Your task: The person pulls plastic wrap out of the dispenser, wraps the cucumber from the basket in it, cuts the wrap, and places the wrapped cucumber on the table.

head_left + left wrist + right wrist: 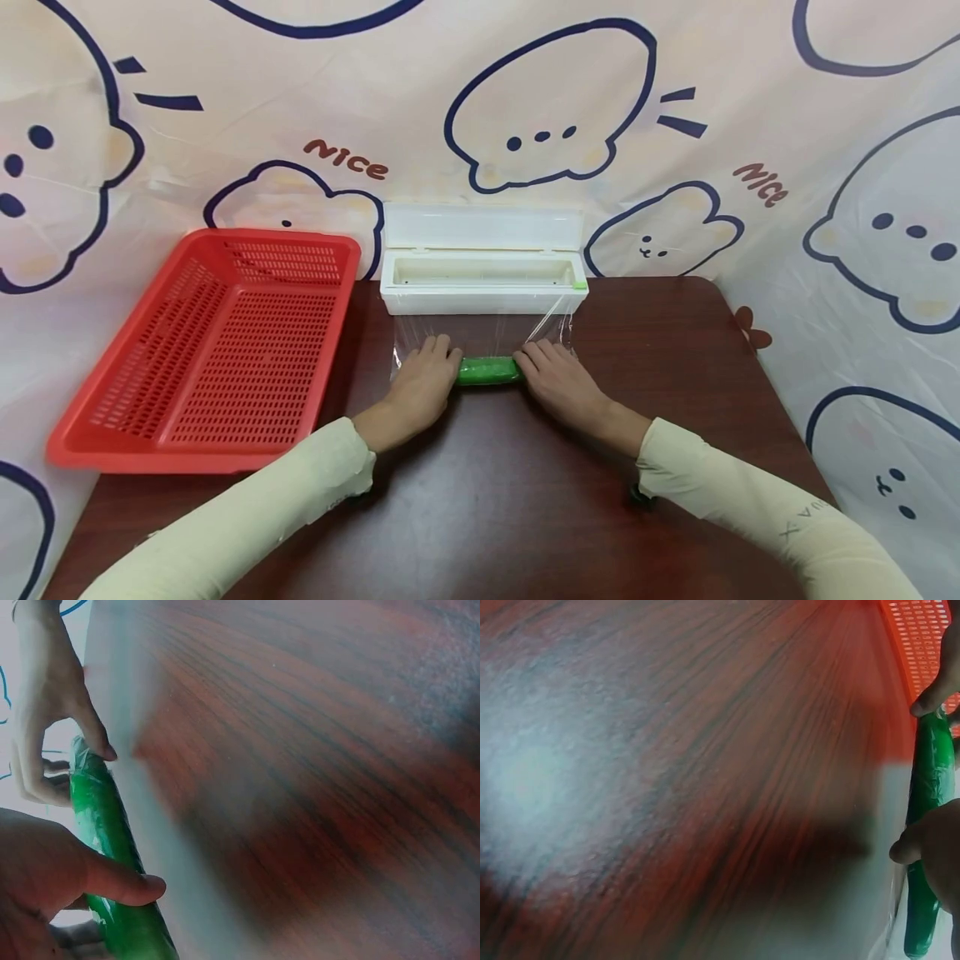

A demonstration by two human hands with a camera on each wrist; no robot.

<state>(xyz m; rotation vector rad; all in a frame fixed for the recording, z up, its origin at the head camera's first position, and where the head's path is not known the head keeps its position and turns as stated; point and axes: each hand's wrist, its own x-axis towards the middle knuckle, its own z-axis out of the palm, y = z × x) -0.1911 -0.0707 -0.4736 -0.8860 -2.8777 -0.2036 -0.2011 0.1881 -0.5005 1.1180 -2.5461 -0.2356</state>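
A green cucumber (489, 371) lies crosswise over the table, with clear cling film (480, 332) around it. From it the film stretches back to the white dispenser box (483, 301), whose lid stands up. My left hand (423, 382) holds one end of the cucumber and my right hand (562, 385) the other. In the left wrist view, the left thumb (124, 885) lies across the near side of the cucumber (101, 814), fingers beyond it. Shiny film wraps the cucumber (931, 765) in the right wrist view, where the right thumb (907, 849) presses its side.
To the left stands a red plastic basket (247, 367) with slotted walls, beside the left forearm. Dark brown wooden table (495, 517) surface extends in front of the hands. A patterned sheet (525, 100) hangs behind and along both sides.
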